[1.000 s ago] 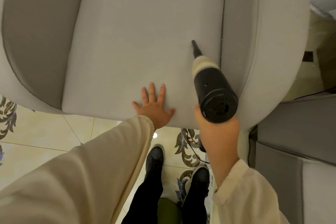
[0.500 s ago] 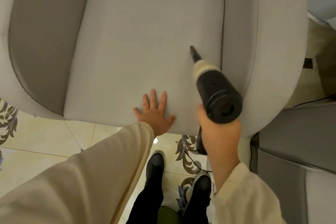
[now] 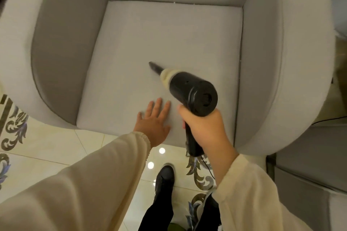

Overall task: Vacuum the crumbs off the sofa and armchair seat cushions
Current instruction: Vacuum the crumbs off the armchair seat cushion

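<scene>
Looking straight down at a light grey armchair [image 3: 281,62], and the seat cushion [image 3: 159,33] fills most of the view. The right hand [image 3: 204,129] has its fingers wrapped around the handle of a small black handheld vacuum [image 3: 189,90], which is held low over the near-middle part of the cushion. Its thin dark nozzle [image 3: 155,67] points up and to the left and looks like it's touching the fabric, though it's a bit blurry so I can't say for sure. The left hand [image 3: 153,122] is lying flat on the near edge of the cushion with fingers straight and slightly spread, just left of the vacuum hand. Both arms are in cream sleeves [image 3: 84,184]. A thin cord [image 3: 207,167] hangs from the bottom of the handle. Below the chair there's glossy tile floor [image 3: 56,148] with dark scroll patterns, plus a black shoe [image 3: 165,176].
</scene>
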